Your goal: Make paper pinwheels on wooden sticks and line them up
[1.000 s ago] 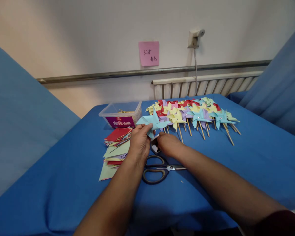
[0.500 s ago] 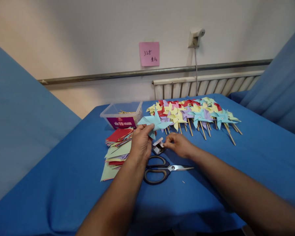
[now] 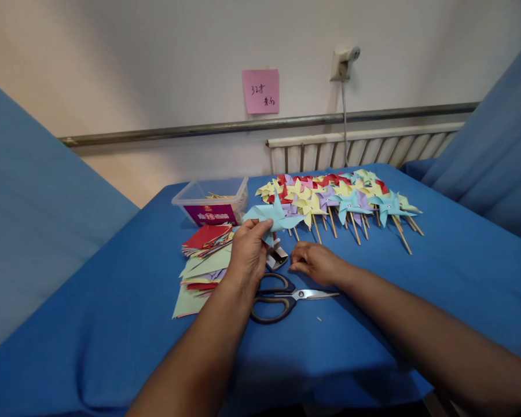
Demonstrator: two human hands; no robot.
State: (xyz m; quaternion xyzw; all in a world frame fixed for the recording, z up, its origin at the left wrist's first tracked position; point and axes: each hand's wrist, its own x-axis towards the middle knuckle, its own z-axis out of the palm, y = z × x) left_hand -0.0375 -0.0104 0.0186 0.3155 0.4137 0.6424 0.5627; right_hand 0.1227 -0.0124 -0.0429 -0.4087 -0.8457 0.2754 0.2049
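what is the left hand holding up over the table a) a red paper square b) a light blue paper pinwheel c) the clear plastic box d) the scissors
b: the left hand pinches a light blue paper pinwheel by its lower edge, while the scissors lie flat on the blue table and the clear plastic box sits untouched behind the paper stack.

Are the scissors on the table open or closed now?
Closed. The scissors lie flat on the blue table, the two blades together as one silver strip pointing right, the dark handle loops side by side.

Light-blue pinwheel [image 3: 272,216] in left hand [image 3: 247,255], right hand [image 3: 316,263] perhaps empty.
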